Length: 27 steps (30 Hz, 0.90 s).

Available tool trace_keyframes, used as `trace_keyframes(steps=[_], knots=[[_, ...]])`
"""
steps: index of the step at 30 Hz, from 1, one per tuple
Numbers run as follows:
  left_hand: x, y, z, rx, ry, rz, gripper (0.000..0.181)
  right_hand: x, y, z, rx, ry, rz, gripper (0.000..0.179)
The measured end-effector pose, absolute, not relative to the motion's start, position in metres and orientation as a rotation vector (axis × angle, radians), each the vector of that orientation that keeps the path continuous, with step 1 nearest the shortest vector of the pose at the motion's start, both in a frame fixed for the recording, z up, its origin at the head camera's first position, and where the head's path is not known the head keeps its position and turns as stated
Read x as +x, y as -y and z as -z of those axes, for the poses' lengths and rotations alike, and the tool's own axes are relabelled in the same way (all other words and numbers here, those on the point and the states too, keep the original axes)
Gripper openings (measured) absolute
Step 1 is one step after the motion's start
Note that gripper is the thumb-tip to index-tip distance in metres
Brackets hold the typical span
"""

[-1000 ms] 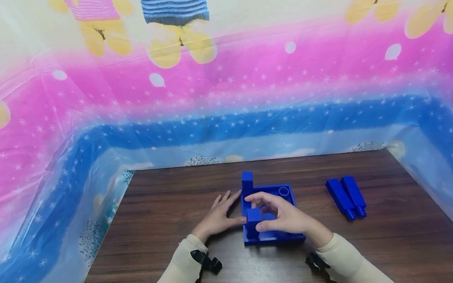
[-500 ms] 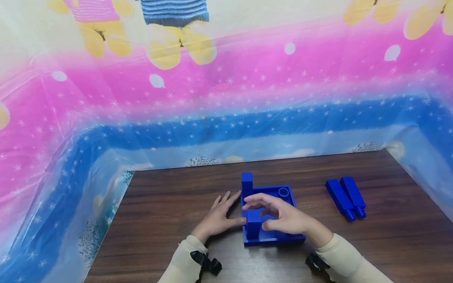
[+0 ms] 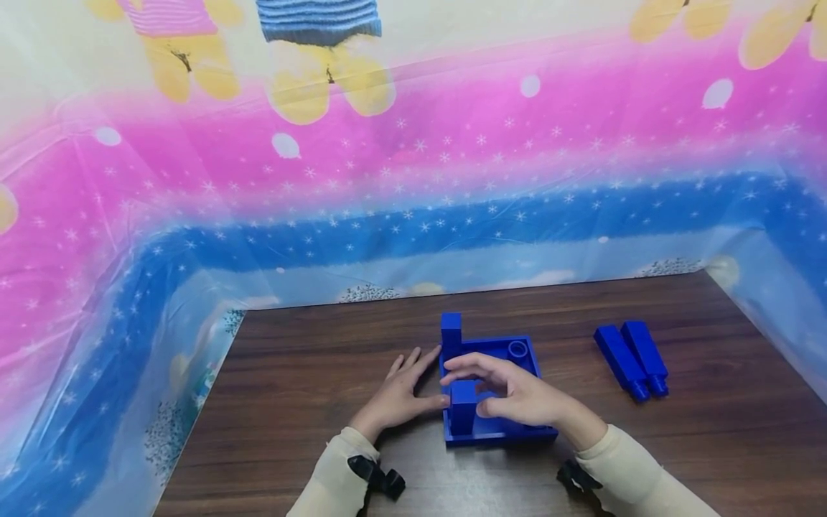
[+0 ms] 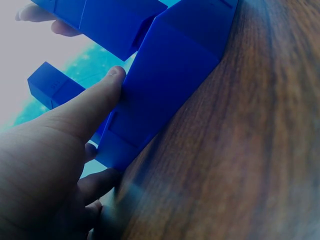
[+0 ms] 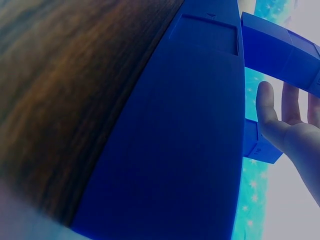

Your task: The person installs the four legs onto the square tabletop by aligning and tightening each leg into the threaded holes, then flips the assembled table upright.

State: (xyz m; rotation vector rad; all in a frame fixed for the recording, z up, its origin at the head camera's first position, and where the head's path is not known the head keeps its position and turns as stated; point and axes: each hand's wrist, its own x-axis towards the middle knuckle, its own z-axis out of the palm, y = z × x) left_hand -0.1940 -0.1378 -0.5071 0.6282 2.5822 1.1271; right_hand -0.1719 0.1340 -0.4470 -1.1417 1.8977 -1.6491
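A blue square plastic base (image 3: 504, 436) with a raised rim lies on the table. Two blue table legs stand upright at its left corners, a near leg (image 3: 462, 408) and a far leg (image 3: 451, 334). My left hand (image 3: 400, 395) lies along the base's left side, fingers spread; in the left wrist view its thumb touches the base's edge (image 4: 165, 70). My right hand (image 3: 526, 391) hovers over the base, loosely curved around the near leg. The right wrist view shows its fingertips apart from that leg (image 5: 275, 50). Part of the base is hidden under this hand.
Two loose blue legs, one on the left (image 3: 620, 362) and one on the right (image 3: 646, 359), lie side by side at the right of the table. A round socket (image 3: 517, 350) shows in the base's back right corner. A printed cloth (image 3: 413, 172) hangs behind the wooden table.
My right thumb has drawn slightly to the right, away from the near leg, and the fingers have loosened off it. My left hand and the base have not visibly moved.
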Motion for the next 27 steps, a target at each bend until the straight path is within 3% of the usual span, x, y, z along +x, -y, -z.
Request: trace_keyframes(steps=[27], knots=[[-0.1959,0.1379,0.5091,0.672,-2.579,-1.144,0.089,-0.1724,-0.1326,0.4507,-1.157,-1.926,1.659,0.056]])
